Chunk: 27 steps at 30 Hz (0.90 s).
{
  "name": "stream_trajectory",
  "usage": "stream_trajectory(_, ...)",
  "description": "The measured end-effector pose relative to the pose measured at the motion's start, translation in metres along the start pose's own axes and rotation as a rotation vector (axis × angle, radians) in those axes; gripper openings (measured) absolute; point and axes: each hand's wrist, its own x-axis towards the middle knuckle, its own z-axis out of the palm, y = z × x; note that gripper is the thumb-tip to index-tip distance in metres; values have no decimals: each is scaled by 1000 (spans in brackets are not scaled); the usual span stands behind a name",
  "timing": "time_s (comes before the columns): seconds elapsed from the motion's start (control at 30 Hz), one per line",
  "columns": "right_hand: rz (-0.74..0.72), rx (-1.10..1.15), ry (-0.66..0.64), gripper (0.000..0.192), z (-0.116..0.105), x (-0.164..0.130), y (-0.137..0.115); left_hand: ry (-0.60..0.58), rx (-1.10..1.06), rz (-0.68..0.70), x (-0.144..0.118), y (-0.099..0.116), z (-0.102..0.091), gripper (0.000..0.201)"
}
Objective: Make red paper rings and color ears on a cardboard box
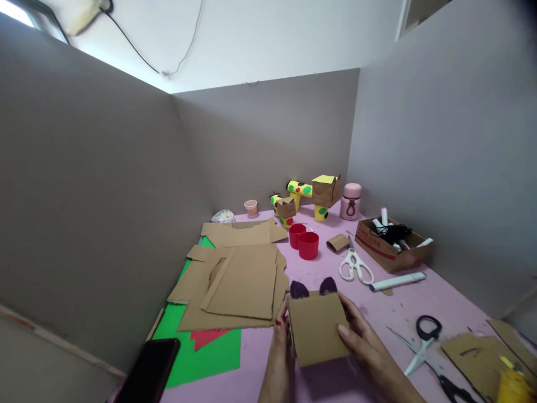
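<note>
A small cardboard box [318, 330] with two dark purple ears on its top edge is held between both hands, just above the pink table. My left hand [280, 341] closes along its left side, the fingers partly hidden behind it. On the other side, my right hand [361, 336] grips the box with the thumb on the front face and the fingers behind. Black-handled scissors [424, 350] lie to the right of my right hand. White-handled scissors [356, 267] rest beyond the box, beside a small folded cardboard piece [338, 243].
Stacked cardboard sheets [247, 282] lie at left over green paper [205, 358], near a phone [149, 369]. Two red rings [308, 246] stand mid-table. Behind are yellow spotted cardboard animals [325, 193] and a pink bottle [351, 202]. A marker [397, 281] lies below a carton [390, 252].
</note>
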Motion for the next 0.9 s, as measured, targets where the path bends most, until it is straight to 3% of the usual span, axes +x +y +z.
stream_trajectory(0.07, -3, 4, 7, 72, 3, -2, 0, 3, -26, 8, 1, -2, 0, 68)
stream_trajectory(0.23, -21, -37, 4, 68, 11, -7, 5, 190, -24, -22, 1, -8, -5, 65)
stream_trajectory(0.43, -89, -64, -41, 76, 9, -5, 8, 45, -30, 1, 1, -1, -8, 59)
stream_trajectory(0.6, -93, -113, -76, 92, -5, 2, 1, 25, 217, 142, -1, 5, -10, 55)
stream_trajectory(0.77, -121, -100, -61, 85, -8, 7, -2, 2, 369, 140, 1, 0, -15, 65)
stream_trajectory(0.9, -156, -115, -78, 80, -4, 10, -2, 20, 362, 128, 10, -3, -16, 79)
